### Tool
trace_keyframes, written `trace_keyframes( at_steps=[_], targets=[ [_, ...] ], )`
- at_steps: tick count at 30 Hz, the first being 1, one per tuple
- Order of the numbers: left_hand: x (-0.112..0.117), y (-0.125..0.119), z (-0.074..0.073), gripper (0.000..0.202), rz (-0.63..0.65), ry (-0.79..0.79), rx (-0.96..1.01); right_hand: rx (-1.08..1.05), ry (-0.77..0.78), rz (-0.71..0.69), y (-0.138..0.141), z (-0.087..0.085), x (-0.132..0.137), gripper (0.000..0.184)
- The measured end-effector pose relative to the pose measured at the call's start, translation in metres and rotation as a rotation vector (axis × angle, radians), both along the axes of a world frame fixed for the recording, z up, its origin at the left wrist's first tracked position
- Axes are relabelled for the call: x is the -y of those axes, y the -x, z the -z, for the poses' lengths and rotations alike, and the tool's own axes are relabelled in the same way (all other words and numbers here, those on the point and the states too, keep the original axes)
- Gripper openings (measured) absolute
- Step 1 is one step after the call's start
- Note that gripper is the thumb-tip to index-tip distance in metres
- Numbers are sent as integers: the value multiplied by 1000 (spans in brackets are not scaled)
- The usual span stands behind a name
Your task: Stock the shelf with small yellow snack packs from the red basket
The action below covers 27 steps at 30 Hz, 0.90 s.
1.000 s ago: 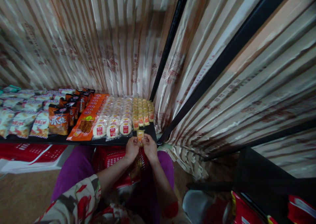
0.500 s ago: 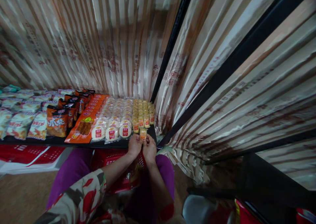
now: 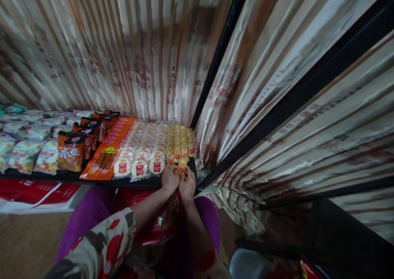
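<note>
At the front edge of the black shelf (image 3: 192,164), close to its right corner, both hands meet at one small yellow packet (image 3: 182,166). The left hand (image 3: 170,179) pinches its left side between closed fingers, and the right hand (image 3: 187,186) grips the other side in the same way. The packet leans a little to the right, label facing the person, just in front of the rows of yellow packets (image 3: 177,153); whether it touches the shelf I cannot tell.

Left of those rows lie round white cakes (image 3: 140,168) in clear wrap, several rows deep. Next come a flat orange sheet (image 3: 108,147), upright orange bags (image 3: 70,152) with dark tops, and white bags (image 3: 22,156) at the far left.

Below the shelf, a red basket (image 3: 132,195) sits between the person's knees in purple trousers (image 3: 84,219), its contents too dark to make out. Another red basket (image 3: 18,195) shows at the left. Behind everything hang striped curtains (image 3: 147,45), crossed by black bars (image 3: 220,53).
</note>
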<state>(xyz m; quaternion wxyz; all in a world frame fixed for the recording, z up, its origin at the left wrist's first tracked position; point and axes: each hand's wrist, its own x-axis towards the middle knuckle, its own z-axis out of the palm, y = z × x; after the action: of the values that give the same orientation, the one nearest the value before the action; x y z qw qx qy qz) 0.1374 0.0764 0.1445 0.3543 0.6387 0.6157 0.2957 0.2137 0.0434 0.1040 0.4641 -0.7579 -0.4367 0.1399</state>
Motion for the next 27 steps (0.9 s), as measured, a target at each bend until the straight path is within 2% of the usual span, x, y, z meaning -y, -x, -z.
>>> trace_keyframes(
  at_steps=[3, 7, 18, 27],
  targets=[
    [1, -1, -7, 26, 39, 15, -81, 53, -69, 47, -1, 5, -6, 42],
    [-1, -4, -9, 29, 47, 42, -98, 89, -106, 54, -2, 10, -14, 41],
    [-7, -8, -7, 33, 6, 44, -41, 114, -129, 39, -7, 21, -30, 46],
    [-9, -6, 2, 30, -19, 28, 25, 109, -91, -11, -7, 18, -34, 47]
  ],
)
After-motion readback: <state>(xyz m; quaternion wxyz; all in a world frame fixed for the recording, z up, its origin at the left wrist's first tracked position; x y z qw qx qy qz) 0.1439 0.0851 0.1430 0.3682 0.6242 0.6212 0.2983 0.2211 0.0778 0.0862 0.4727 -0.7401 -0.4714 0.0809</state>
